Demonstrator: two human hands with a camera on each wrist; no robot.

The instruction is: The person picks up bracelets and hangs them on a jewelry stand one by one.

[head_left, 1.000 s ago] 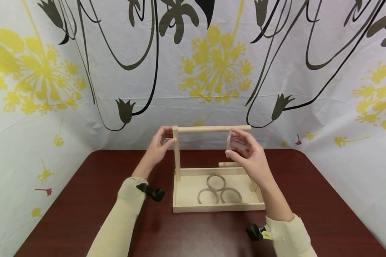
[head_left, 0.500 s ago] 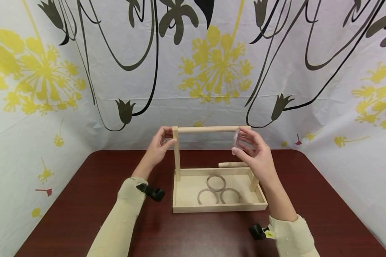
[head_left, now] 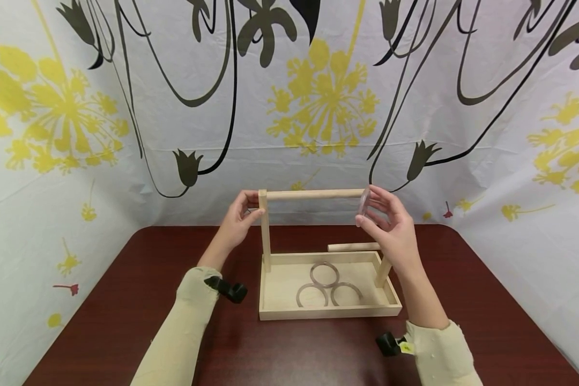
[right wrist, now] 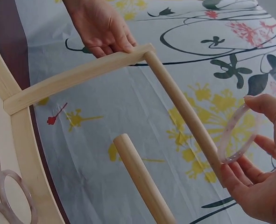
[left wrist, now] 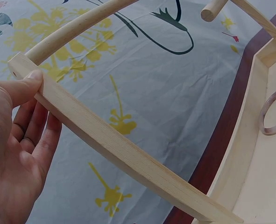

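Observation:
A wooden bangle stand with a shallow tray base [head_left: 328, 314] stands on the table. My left hand [head_left: 237, 221] pinches the top of its tall post [head_left: 266, 230], thumb in front, also seen in the left wrist view. From that post the upper dowel [head_left: 313, 194] runs rightward to a free end. There my right hand [head_left: 394, 228] holds a pale, translucent bangle [head_left: 363, 202] between thumb and fingers, turned nearly edge-on. In the right wrist view the bangle [right wrist: 230, 126] overlaps the dowel near its tip; whether the tip is inside the ring I cannot tell.
Several similar items lie about: a flat bangle [head_left: 324, 274] and two more bangles touch in the tray. A lower dowel [head_left: 352, 247] extends leftward from a short post [head_left: 383, 273]. Patterned cloth [head_left: 212, 128] hangs behind the dark red table [head_left: 173, 321].
My right hand has moved right and slightly up with the bangle, along the upper dowel to its free end. My left hand has stayed on the post.

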